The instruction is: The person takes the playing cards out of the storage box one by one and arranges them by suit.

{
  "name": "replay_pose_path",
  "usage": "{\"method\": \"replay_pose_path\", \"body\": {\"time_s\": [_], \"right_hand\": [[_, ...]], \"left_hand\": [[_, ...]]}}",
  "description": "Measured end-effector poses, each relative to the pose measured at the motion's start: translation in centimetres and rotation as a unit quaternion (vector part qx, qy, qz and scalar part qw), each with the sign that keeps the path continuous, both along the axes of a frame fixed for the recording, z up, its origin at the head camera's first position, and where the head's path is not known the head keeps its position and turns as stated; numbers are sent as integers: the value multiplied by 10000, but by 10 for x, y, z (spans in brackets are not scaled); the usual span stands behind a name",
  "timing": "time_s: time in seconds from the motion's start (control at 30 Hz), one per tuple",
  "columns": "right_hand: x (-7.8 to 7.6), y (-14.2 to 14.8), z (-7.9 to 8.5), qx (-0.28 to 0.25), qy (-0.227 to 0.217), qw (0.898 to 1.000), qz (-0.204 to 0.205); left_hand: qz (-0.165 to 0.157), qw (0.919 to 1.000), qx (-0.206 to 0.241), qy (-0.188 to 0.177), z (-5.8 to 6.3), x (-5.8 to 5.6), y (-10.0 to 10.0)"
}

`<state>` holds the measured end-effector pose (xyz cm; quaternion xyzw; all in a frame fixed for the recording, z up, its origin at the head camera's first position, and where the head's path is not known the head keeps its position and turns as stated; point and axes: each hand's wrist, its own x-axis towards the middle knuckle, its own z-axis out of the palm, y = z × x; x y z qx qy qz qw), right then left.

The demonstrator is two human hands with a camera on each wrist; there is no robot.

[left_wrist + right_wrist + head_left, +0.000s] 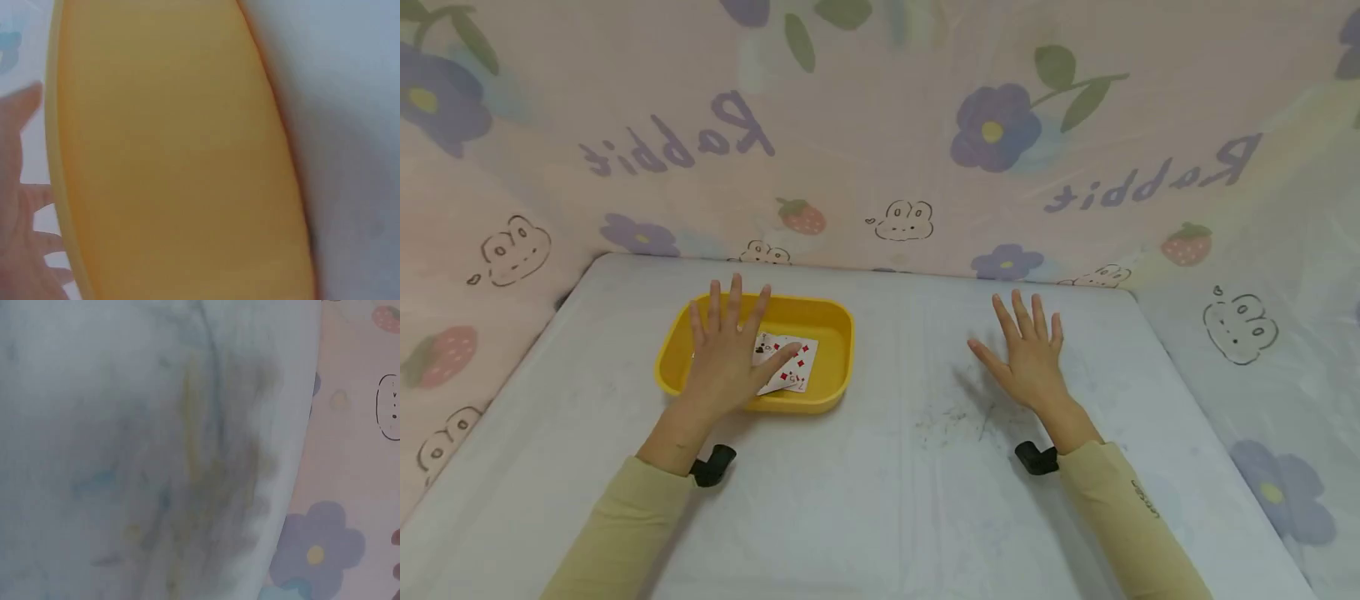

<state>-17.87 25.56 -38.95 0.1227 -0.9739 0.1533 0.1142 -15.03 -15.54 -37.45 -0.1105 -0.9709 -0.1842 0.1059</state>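
The left grip (722, 358) shows its back to the head camera, fingers (733, 307) straight and fanned, thumb (781, 360) slanting out toward the right grip (1033, 364). That one, well apart from it, is splayed likewise, its thumb slanting toward the left grip. Behind each grip, a bare wrist (679, 429) leads into a sleeved forearm (617, 525); both forearms diverge backward.
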Motion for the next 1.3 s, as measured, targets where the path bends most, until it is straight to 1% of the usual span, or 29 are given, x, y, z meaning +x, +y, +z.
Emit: {"method": "replay_pose_path", "body": {"time_s": [0.1, 0.23, 0.3, 0.37, 0.47, 0.6, 0.7, 0.73, 0.83, 0.9, 1.0, 1.03, 1.2, 1.3], "right_hand": [[-2, -7, -1, -407, 352, 9983, 205], [-3, -18, -2, -889, 789, 9916, 514], [-4, -24, -1, -1054, 885, 9884, 645], [-3, -29, -1, -1139, 891, 9868, 723], [-2, -36, 0, -1181, 810, 9867, 763], [0, -43, 2, -1120, 698, 9877, 836], [2, -48, 5, -1093, 622, 9880, 900], [3, -49, 5, -1096, 610, 9878, 918], [5, -53, 6, -1103, 571, 9876, 964], [5, -56, 6, -1117, 578, 9869, 1009], [5, -59, 7, -1112, 564, 9867, 1041], [5, -61, 7, -1120, 549, 9867, 1046], [5, -69, 8, -1130, 401, 9874, 1035], [4, -74, 8, -1174, 373, 9868, 1053]], "left_hand": [[182, 9994, 239, 147, -1, 0, -9], [698, 9947, 693, 304, -3, 1, -25], [964, 9909, 892, 287, -4, 3, -35], [1098, 9882, 1038, 235, -5, 3, -43], [1098, 9870, 1168, 111, -9, 4, -54], [957, 9870, 1280, 165, -13, 4, -66], [914, 9846, 1476, 211, -17, 3, -75], [932, 9829, 1579, 168, -17, 3, -77], [1092, 9753, 1922, -20, -20, 3, -83], [1237, 9683, 2168, -118, -20, 3, -85], [1451, 9588, 2418, -332, -22, 1, -88], [1519, 9553, 2497, -449, -22, 1, -89], [1983, 9326, 2826, -1050, -25, 0, -91], [2096, 9215, 3045, -1194, -27, -2, -92]]}}
